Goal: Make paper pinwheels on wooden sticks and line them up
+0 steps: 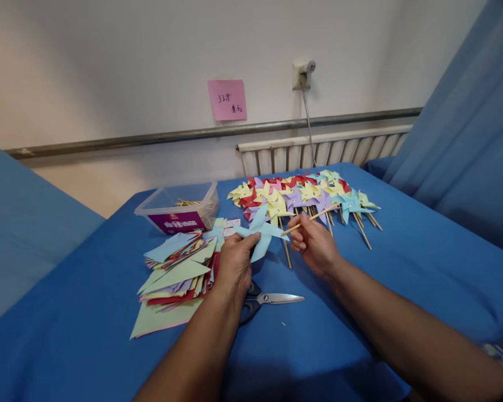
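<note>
A light blue paper pinwheel [260, 226] is pinched between the thumb and fingers of my left hand [237, 257], its blades facing up and away. My right hand [312, 243] grips a thin wooden stick [318, 214], which slants up to the right. The stick's lower left end lies at the pinwheel's right blade; whether the two are joined I cannot tell. Under my left wrist, scissors [272, 298] with dark handles rest on the blue cloth, blades pointing right. Beyond my hands lie several finished pinwheels [293, 199] in yellow, red, purple and blue, their sticks towards me.
Left of my left hand is a stack of coloured paper [178, 273]. Behind it stands a clear plastic box [180, 206] with sticks inside. A blue cloth [423, 268] covers the table. At the back are a wall, a rail [184, 135] and a radiator [331, 148]; blue curtains [465, 134] hang at the sides.
</note>
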The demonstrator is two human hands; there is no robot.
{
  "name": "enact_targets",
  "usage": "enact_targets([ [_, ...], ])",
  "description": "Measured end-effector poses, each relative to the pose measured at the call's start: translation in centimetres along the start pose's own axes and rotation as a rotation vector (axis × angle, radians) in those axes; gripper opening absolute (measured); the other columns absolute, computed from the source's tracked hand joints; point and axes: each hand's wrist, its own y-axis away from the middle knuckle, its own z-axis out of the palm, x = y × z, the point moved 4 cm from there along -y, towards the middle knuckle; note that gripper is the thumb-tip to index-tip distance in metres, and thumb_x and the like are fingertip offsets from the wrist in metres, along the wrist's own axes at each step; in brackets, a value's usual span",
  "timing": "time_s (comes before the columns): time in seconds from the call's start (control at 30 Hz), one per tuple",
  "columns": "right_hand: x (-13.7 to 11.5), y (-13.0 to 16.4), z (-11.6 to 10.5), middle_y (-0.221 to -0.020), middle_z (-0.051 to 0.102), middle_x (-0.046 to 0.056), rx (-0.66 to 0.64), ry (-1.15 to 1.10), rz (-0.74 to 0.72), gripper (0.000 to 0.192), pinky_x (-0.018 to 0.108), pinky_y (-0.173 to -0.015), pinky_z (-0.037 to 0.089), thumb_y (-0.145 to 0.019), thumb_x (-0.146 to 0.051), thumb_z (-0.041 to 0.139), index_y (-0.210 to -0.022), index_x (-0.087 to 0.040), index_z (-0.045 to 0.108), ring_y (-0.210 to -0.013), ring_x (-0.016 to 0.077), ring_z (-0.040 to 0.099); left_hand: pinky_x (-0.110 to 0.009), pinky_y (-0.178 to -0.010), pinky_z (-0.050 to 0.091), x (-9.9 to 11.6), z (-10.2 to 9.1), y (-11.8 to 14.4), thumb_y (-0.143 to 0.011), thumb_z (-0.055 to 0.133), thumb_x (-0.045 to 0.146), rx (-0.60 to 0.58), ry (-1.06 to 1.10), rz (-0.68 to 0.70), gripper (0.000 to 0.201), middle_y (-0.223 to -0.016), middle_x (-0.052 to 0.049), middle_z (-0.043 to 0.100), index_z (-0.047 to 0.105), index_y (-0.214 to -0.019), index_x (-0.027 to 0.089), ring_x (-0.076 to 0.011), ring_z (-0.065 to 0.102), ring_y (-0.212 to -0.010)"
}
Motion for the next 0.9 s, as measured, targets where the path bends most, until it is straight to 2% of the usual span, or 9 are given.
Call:
enact_targets([
  [0.1, -0.3, 0.5, 0.5, -0.052, 0.043, -0.006, -0.068, 0.004, -0.036, 0.021, 0.019, -0.045, 0.026, -0.083, -0.038, 0.067, -0.078, -0.017, 0.064, -0.043, 0.0048, 0.03, -0.028, -0.06, 0.046, -0.1, 0.2, 0.1, -0.049, 0.08, 0.021, -0.018, 0.004, 0.001, 0.032, -0.066, -0.005, 0.07, 0.066, -0.077, 0.013, -0.0165, 0.061, -0.056],
  [0.2, -0.5, 1.0, 1.0, -0.064, 0.054, -0.003, -0.191, 0.01, -0.053, 0.011, 0.02, -0.051, 0.034, -0.08, -0.026, 0.07, -0.087, -0.018, 0.069, -0.052, 0.006, 0.043, -0.027, -0.059, 0.045, 0.0, 0.3, 0.4, -0.05, 0.079, 0.022, -0.028, 0.005, 0.017, 0.029, -0.066, -0.004, 0.07, 0.067, -0.076, 0.014, -0.0157, 0.061, -0.056],
  [0.33, -0.6, 1.8, 1.5, -0.088, 0.066, 0.004, -0.371, 0.076, -0.01, 0.026, 0.023, -0.059, 0.041, -0.08, -0.024, 0.068, -0.106, -0.02, 0.071, -0.064, 0.0091, 0.054, -0.025, -0.057, 0.043, 0.4, 0.3, 0.9, -0.052, 0.077, 0.024, -0.028, -0.011, 0.023, 0.025, -0.064, -0.003, 0.069, 0.068, -0.074, 0.014, -0.0137, 0.058, -0.053],
  [0.43, -0.5, 2.3, 1.6, -0.101, 0.07, 0.008, -0.451, 0.117, 0.079, 0.03, 0.027, -0.062, 0.045, -0.078, -0.028, 0.069, -0.107, -0.021, 0.072, -0.066, 0.0116, 0.059, -0.026, -0.056, 0.043, 0.6, 0.2, 1.0, -0.053, 0.077, 0.023, 0.0, -0.014, 0.03, 0.023, -0.061, -0.001, 0.067, 0.067, -0.072, 0.015, -0.0134, 0.056, -0.051],
  [0.5, -0.5, 2.3, 1.5, -0.1, 0.072, 0.009, -0.446, 0.139, 0.113, 0.027, 0.029, -0.064, 0.047, -0.078, -0.033, 0.069, -0.101, -0.02, 0.073, -0.066, 0.0127, 0.06, -0.026, -0.055, 0.043, 0.6, 0.1, 0.9, -0.053, 0.077, 0.023, 0.021, -0.009, 0.04, 0.023, -0.06, -0.001, 0.066, 0.066, -0.071, 0.014, -0.0133, 0.056, -0.051],
  [0.6, -0.3, 2.3, 1.5, -0.087, 0.072, 0.005, -0.395, 0.197, 0.083, 0.022, 0.027, -0.056, 0.045, -0.079, -0.035, 0.069, -0.096, -0.02, 0.07, -0.055, 0.011, 0.058, -0.026, -0.054, 0.043, 0.6, 0.1, 0.8, -0.052, 0.078, 0.024, 0.023, -0.015, 0.065, 0.026, -0.062, -0.002, 0.066, 0.065, -0.071, 0.013, -0.0136, 0.056, -0.052],
  [0.67, 0.0, 2.3, 1.8, -0.081, 0.072, 0.002, -0.374, 0.246, 0.055, 0.027, 0.025, -0.052, 0.044, -0.078, -0.034, 0.072, -0.101, -0.023, 0.064, -0.049, 0.0102, 0.058, -0.025, -0.054, 0.042, 0.6, 0.1, 0.8, -0.052, 0.077, 0.024, 0.024, -0.031, 0.085, 0.026, -0.061, -0.002, 0.066, 0.065, -0.071, 0.013, -0.0131, 0.056, -0.052],
  [0.77, 0.7, 2.7, 2.4, -0.076, 0.073, 0.001, -0.321, 0.292, 0.06, 0.038, 0.026, -0.052, 0.046, -0.077, -0.036, 0.074, -0.107, -0.023, 0.057, -0.05, 0.0131, 0.064, -0.024, -0.053, 0.041, 0.9, 0.0, 1.0, -0.054, 0.076, 0.023, 0.041, -0.045, 0.11, 0.023, -0.06, 0.0, 0.064, 0.063, -0.069, 0.014, -0.0118, 0.054, -0.051],
  [0.9, 1.5, 3.3, 2.9, -0.069, 0.072, 0.002, -0.233, 0.325, 0.109, 0.031, 0.024, -0.052, 0.048, -0.074, -0.041, 0.075, -0.088, -0.018, 0.06, -0.056, 0.0151, 0.068, -0.024, -0.054, 0.041, 1.2, -0.2, 1.1, -0.053, 0.076, 0.022, 0.105, -0.06, 0.153, 0.021, -0.056, 0.003, 0.06, 0.061, -0.065, 0.015, -0.0103, 0.051, -0.049],
])
